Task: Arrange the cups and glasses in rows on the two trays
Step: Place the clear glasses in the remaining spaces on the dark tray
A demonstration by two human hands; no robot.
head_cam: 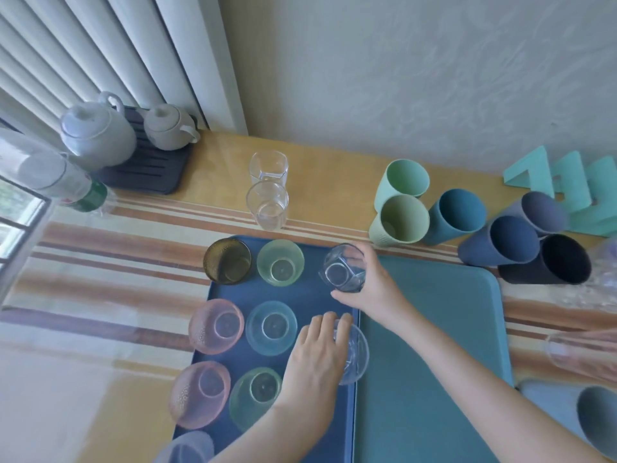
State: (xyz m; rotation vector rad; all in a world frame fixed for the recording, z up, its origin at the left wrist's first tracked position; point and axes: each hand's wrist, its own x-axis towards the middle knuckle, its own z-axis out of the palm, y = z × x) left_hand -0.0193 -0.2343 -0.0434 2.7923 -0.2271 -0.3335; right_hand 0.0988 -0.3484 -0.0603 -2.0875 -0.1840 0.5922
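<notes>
A dark blue tray (310, 295) holds several tinted glasses in rows: an amber one (227, 265), green ones (280, 262), pink ones (217, 325) and a pale blue one (271, 327). My right hand (374, 285) grips a clear faceted glass (340, 272) at the tray's far right corner. My left hand (317, 355) holds another clear glass (355, 355) just behind it in the right column, partly covering it. A teal tray (434, 329) lies beside the blue one on the right, with nothing on it.
Two clear glasses (267, 205) stand beyond the blue tray. Several plastic cups (457, 215), green, teal and navy, cluster at the back right. Teapots (96, 132) sit on a dark mat at the back left. A glass (581, 355) and a grey cup (597, 416) are at the right edge.
</notes>
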